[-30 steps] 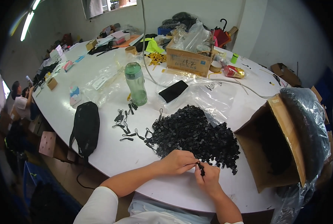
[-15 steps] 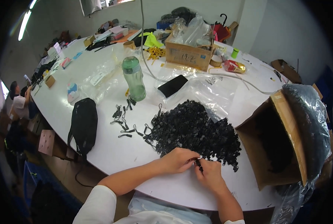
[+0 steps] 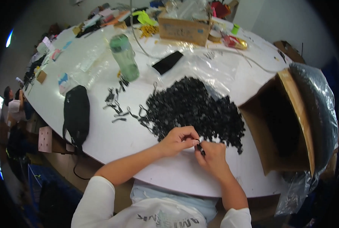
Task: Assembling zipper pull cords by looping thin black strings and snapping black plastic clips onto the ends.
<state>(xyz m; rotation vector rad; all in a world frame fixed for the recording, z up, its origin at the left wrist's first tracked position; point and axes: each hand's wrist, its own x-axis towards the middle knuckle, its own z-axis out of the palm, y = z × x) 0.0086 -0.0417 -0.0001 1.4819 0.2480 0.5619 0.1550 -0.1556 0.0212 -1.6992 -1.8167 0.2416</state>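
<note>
Pinching narrowly, L hand (image 3: 180, 140) is closing thumb + forefinger at upper end of a small blk piece (image 3: 201, 149). R hand (image 3: 212, 154) is gripping same piece btwn thumb & curled fingers, hiding part of it; fine detail too small/blurred to tell. Piece is sitting btwn the two hands, just above near side of white table (image 3: 177, 178), at near edge of big pile of small blk parts (image 3: 188, 106).

Loose blk looped pcs (image 3: 119, 120) are lying L of pile. Green bottle (image 3: 124, 60) is standing beyond them; blk pouch (image 3: 77, 112) is lying farther L, nr table edge. Flat blk item (image 3: 168, 63) is resting beyond pile, next to clear plastic sheeting (image 3: 211, 68). Cardboard box (image 3: 296, 114) on R is facing pile w/ its open side, clear plastic (image 3: 317, 110) covering its outer R side. 2nd carton (image 3: 184, 29) is standing at far side, holding clear bags. Co-worker (image 3: 15, 108) is showing far L, well apart.
</note>
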